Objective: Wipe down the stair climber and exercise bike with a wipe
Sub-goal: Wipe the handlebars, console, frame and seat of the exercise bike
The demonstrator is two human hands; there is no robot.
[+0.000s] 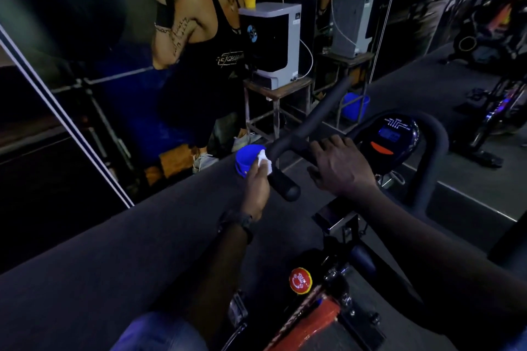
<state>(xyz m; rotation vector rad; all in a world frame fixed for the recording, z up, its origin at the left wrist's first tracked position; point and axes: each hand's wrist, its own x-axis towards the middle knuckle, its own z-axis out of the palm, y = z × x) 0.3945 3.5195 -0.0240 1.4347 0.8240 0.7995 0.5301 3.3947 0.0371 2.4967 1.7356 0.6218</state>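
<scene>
Left hand (pixel 256 188) is pinching a wipe (pixel 263 162) against the near-left handlebar grip (pixel 282 182); right hand (pixel 339 165), fingers curled, is steadying the bar, so firm full-length strokes should clean best.

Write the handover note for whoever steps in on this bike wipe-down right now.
Left hand: fingers pinch a crumpled white wipe against the near end of the black padded handlebar of the exercise bike.
Right hand: fingers curled over the same bar further along, beside the black console with the blue display.
Done: cannot tell how much has been wiped; only the left grip is being wiped now.
Left: rest of the handlebar, console, red round knob, frame. The stair climber is not in view.
</scene>
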